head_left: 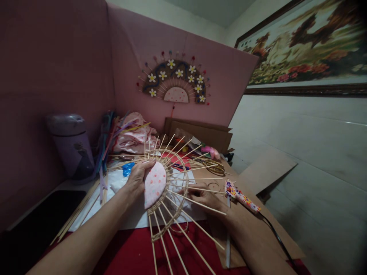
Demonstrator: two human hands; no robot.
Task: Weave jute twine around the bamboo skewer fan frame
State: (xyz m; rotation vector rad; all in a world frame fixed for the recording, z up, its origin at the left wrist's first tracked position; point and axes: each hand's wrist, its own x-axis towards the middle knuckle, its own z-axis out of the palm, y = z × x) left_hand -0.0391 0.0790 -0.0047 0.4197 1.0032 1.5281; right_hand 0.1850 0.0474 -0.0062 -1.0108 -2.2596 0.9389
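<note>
A half-round fan frame (168, 179) of thin wooden sticks stands tilted in front of me. Its flat centre is covered with white dotted cloth (155, 185), with woven twine around the curved edge. My left hand (137, 178) is closed on the straight side of that centre, thumb over the cloth. Behind the spread sticks, my right hand (204, 196) has its fingers bent together at the outer twine ring (187, 183), partly hidden by the sticks. Loose twine (213, 184) loops beside it, and another loop (183, 229) hangs under the ring.
A glue gun in flowered cloth (242, 196) lies on cardboard (275, 229) at right, its black cord trailing forward. A purple tumbler (73, 149) stands left. Sticks, a blue scrap (127, 169) and pink cloth (134, 137) lie behind. A finished flowered fan (176, 78) hangs on the pink panel.
</note>
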